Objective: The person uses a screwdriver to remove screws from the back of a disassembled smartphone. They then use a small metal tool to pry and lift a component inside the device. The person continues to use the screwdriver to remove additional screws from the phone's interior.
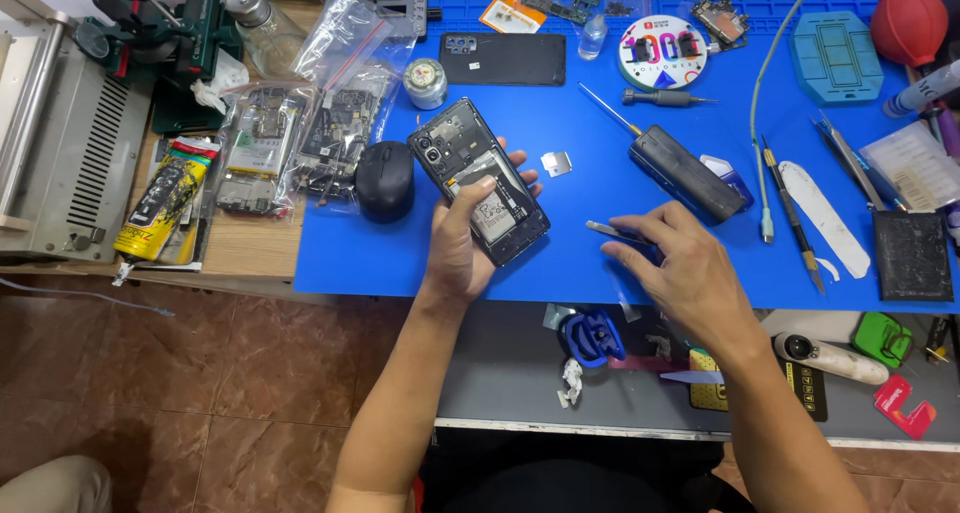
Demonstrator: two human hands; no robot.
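Across the wooden bench lay a large blue rubber work mat [400, 253], crowded with tools. Above its middle my left hand [462, 241] clasped an opened black smartphone with its back cover off [480, 180], thumb across the exposed battery. Beside it sat a black computer mouse [385, 180]. My right hand [680, 263] pinched slim metal tweezers [615, 233], fingers closed on them, low over the mat.

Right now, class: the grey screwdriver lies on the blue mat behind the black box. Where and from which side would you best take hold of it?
Probably by the thick ribbed handle of the screwdriver, coming from above. It lies flat on the blue mat with its thin tip pointing right, and mat shows bare on both long sides, so fingers could pinch across the handle. The tip looks too slim to grip.
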